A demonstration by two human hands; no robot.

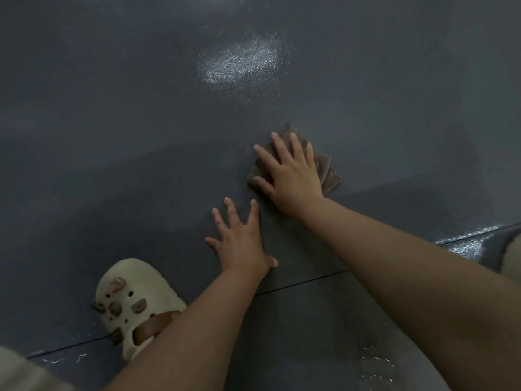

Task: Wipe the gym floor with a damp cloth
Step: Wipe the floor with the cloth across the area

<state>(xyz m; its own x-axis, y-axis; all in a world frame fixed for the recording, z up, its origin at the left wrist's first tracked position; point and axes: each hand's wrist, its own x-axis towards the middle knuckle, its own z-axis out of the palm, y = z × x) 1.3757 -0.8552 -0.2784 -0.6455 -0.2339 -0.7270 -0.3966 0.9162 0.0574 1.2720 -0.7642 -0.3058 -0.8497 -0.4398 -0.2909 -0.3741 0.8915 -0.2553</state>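
Observation:
A folded brown cloth (327, 176) lies flat on the dark grey gym floor (141, 136). My right hand (290, 176) presses down on the cloth with its fingers spread, covering most of it; only the cloth's right and far edges show. My left hand (242, 241) rests flat on the bare floor just below and left of the cloth, fingers apart, holding nothing.
A cream clog with charms and a brown strap (135, 306) stands on the floor at the lower left, beside my left forearm. A thin seam (304, 282) between floor mats runs across under my arms. A wet glossy patch (239, 63) shines further ahead.

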